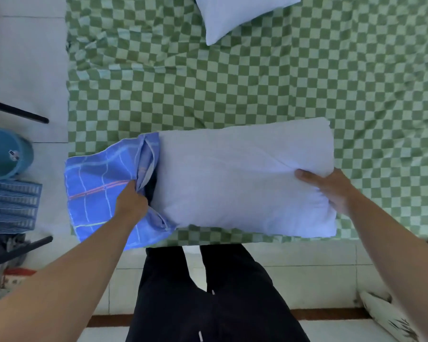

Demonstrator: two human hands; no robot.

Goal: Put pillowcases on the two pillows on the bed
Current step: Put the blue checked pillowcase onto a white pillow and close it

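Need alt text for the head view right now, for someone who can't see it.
A left hand grips the open end of a blue pillowcase while the right hand holds a white pillow partly inside it, on a green checked bed. A second bare pillow lies farther away.

Beside the bed — a teal bucket (6,154) above blue slatted crates (11,206).

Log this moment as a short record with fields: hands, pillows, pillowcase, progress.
left hand: grips the open edge of the blue pillowcase
right hand: holds the far end of the near pillow
near pillow: lying on the bed, only its left end at the pillowcase mouth
second pillow: bare, at the far side of the bed
progress: neither pillow covered yet
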